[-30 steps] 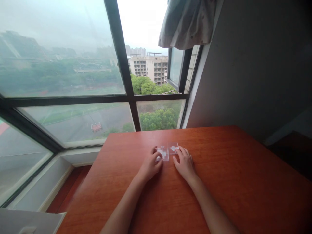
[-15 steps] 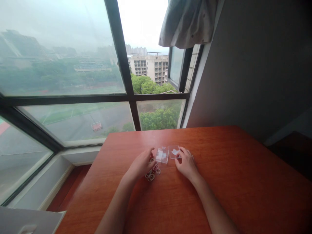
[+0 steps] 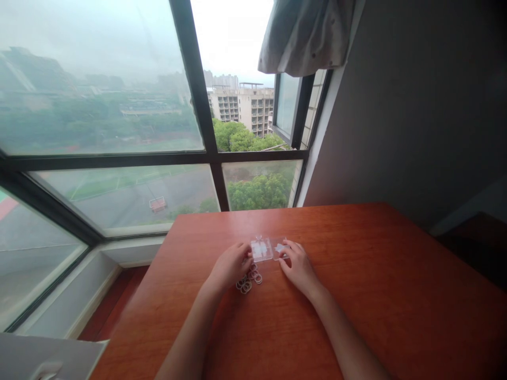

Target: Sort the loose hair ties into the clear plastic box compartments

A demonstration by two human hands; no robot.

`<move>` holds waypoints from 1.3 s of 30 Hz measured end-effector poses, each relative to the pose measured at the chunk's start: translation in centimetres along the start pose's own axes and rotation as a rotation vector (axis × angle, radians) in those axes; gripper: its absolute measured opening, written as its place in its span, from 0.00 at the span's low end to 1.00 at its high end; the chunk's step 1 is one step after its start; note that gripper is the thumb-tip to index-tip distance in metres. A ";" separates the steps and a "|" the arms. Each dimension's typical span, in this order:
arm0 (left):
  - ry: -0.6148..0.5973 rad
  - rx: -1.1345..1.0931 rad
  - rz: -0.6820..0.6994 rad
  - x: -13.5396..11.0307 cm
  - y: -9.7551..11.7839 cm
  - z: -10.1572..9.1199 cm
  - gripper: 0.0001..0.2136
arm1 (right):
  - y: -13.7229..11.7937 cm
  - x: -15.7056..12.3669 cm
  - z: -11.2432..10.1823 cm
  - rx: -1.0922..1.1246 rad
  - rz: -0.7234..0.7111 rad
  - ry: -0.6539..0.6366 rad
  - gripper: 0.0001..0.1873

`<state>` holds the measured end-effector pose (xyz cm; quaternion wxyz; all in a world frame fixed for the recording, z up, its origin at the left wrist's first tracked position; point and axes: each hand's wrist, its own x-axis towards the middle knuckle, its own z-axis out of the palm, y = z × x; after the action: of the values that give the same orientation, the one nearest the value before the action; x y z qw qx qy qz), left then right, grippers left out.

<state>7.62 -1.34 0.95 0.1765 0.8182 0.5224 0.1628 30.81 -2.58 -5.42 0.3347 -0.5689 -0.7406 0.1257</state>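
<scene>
A small clear plastic box (image 3: 262, 250) lies opened out on the table, with pale pieces showing inside it. Its clear lid (image 3: 279, 247) is on the right and has a whitish patch. My left hand (image 3: 233, 265) has its fingers curled against the box's left edge. My right hand (image 3: 299, 268) pinches the right side of the lid between thumb and fingers. Several small rings (image 3: 246, 285), pale and pinkish, lie in a loose pile below the box, partly under my left hand.
The reddish-brown wooden table (image 3: 380, 295) stretches around both arms. Beyond its far edge are large windows with dark frames (image 3: 214, 157), and a curtain (image 3: 307, 39) hangs at upper right. A grey wall (image 3: 400, 116) stands to the right.
My left fingers have closed in to the box's left edge. My right hand and the lid have shifted slightly left, and the box has moved a little the same way.
</scene>
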 end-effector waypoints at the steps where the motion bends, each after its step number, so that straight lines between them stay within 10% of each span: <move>1: 0.000 0.004 -0.010 0.0 0.0 0.0 0.03 | -0.1 0.0 0.0 0.004 0.002 0.008 0.05; 17: -0.010 0.167 -0.194 0.1 0.1 -0.2 0.09 | -0.5 0.2 0.2 0.064 -0.063 0.083 0.09; 24: -0.298 0.109 -0.235 -1.5 -0.3 -2.1 0.20 | -1.8 0.0 -0.7 0.081 -0.046 0.192 0.13; 32: -0.341 -0.056 -0.099 -1.7 1.0 -1.2 0.17 | -4.2 -1.0 -1.3 0.108 -0.110 -0.226 0.14; 39: -0.296 -0.108 0.051 -1.1 1.7 0.5 0.08 | -4.5 -1.0 -2.8 0.043 -0.090 -0.339 0.15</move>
<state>8.75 -3.11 1.23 0.2911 0.8356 0.4601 0.0726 29.27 -5.48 -1.14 0.2224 -0.4986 -0.8082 0.2205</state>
